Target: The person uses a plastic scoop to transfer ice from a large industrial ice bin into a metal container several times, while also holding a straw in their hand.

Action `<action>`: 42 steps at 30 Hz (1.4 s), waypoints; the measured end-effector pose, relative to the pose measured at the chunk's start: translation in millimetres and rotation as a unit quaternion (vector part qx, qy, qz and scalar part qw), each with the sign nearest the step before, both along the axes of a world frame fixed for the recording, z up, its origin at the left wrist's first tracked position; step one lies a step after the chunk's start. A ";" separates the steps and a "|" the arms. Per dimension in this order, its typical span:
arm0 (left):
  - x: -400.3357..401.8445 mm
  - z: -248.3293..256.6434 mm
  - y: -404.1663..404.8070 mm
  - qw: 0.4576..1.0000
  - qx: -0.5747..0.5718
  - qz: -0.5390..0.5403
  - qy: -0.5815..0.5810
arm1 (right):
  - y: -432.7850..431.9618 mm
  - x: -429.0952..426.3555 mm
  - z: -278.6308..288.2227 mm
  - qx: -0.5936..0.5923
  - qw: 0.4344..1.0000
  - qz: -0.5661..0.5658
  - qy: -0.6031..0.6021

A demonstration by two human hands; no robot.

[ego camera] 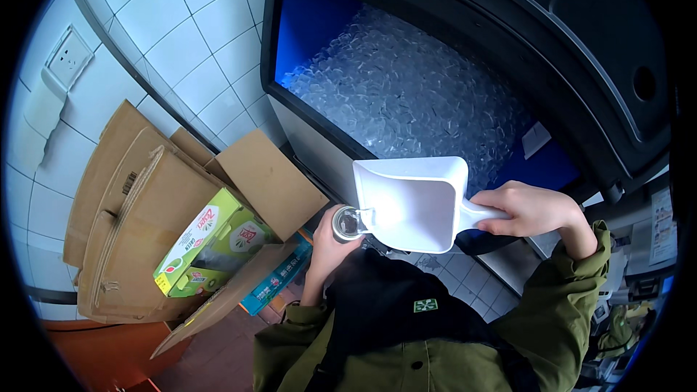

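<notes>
My right hand (531, 209) grips the handle of a white plastic ice scoop (408, 201), which is tilted with its lip towards the left. My left hand (325, 256) is wrapped around a clear glass container (344, 223), seen from above with its round mouth facing up. A clear piece of ice (368, 219) lies at the scoop's lip, right beside the rim of the glass. The rest of the scoop's visible inside is bare. Beyond the scoop, a heap of ice cubes (403, 87) fills much of a blue-lined ice bin (313, 22).
The bin's black lid (582, 27) is raised at the upper right. Flattened cardboard boxes (147, 228) lean by the tiled wall (179, 22) at left, with a green fruit carton (215, 245) among them. At the far right, another person's green sleeve (619, 332) shows.
</notes>
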State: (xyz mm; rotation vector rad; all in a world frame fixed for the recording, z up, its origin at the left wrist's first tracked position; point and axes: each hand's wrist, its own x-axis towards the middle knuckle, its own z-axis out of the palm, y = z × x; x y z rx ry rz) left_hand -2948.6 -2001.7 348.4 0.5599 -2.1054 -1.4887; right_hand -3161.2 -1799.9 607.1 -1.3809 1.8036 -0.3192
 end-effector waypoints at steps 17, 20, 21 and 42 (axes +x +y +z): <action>4.6 -14.0 0.6 0.997 0.077 0.010 0.020 | 47.7 6.9 -37.2 -0.027 0.919 -0.306 -0.246; 9.4 -24.1 -6.9 0.998 0.055 0.015 0.009 | 61.8 26.0 -80.4 -0.182 0.765 -0.452 -0.420; 11.0 -21.6 -8.0 0.998 0.056 0.015 -0.007 | 59.1 31.3 -90.6 -0.253 0.698 -0.469 -0.477; 0.9 -15.0 -9.0 0.994 0.082 -0.066 0.023 | -15.9 -60.3 -197.3 -0.586 0.292 -0.709 -0.261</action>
